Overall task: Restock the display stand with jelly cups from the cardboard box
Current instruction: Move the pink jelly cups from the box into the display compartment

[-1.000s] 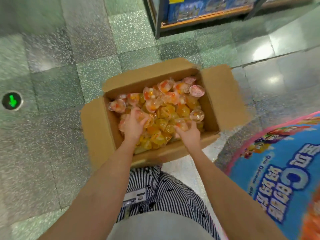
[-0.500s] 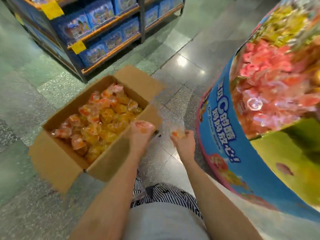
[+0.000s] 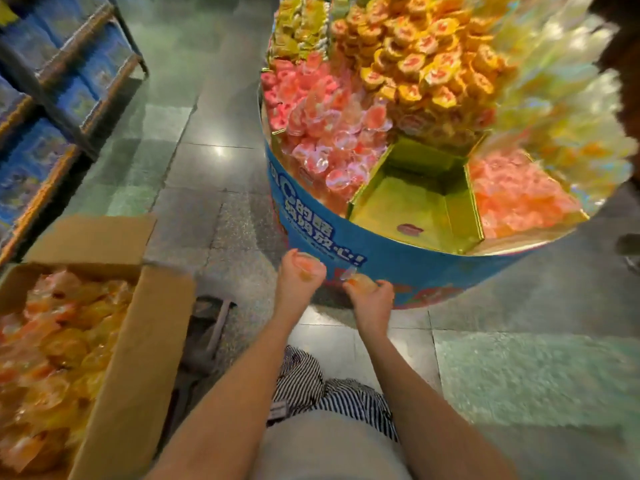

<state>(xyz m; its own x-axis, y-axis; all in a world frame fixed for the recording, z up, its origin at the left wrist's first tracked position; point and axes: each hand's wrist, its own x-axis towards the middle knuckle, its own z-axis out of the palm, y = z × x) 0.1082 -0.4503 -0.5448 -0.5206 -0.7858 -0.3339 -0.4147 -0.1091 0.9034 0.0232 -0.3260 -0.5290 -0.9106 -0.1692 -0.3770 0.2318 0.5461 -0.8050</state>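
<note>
Before the round blue cardboard display stand (image 3: 311,216), left hand (image 3: 299,277) and right hand (image 3: 371,294) each curl closed round orange plastic jelly cups (image 3: 306,268), well apart from the open brown cardboard box (image 3: 138,341), presumably bound for the nearly empty yellow-green compartment (image 3: 415,192).

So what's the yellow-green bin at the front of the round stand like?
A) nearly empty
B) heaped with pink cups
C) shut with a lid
A: the yellow-green bin in the display stand shows its bare floor with only one small reddish thing on it, while the bin to its left is heaped with pink cups.
</note>
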